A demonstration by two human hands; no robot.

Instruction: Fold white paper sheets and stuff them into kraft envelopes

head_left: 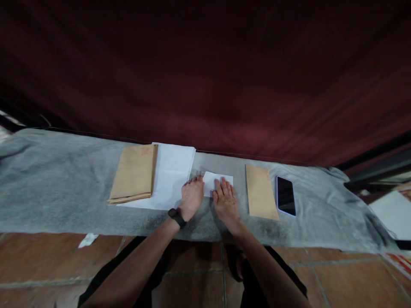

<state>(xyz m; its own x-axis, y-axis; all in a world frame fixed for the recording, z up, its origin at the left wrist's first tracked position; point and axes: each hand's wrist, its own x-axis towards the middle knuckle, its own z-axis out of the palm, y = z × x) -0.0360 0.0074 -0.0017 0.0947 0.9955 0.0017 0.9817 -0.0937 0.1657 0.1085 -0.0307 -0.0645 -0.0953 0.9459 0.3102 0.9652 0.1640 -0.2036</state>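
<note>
A small folded sheet of white paper (209,181) lies on the grey cloth in front of me. At its left edge is my left hand (192,197), fingers curled in and the thumb side against the paper. My right hand (226,201) lies flat on the right part of the sheet, fingers stretched out and slightly apart. Left of my hands is a stack of larger white sheets (171,171), partly covered by a pile of brown envelopes (133,171). One single brown envelope (261,192) lies to the right of my right hand.
A phone (285,196) with a dark screen lies beyond the single envelope. The grey cloth (64,184) covers a long narrow surface, with a dark red curtain (205,85) hanging behind it. A crumpled white tissue (87,240) is on the tiled floor (48,261).
</note>
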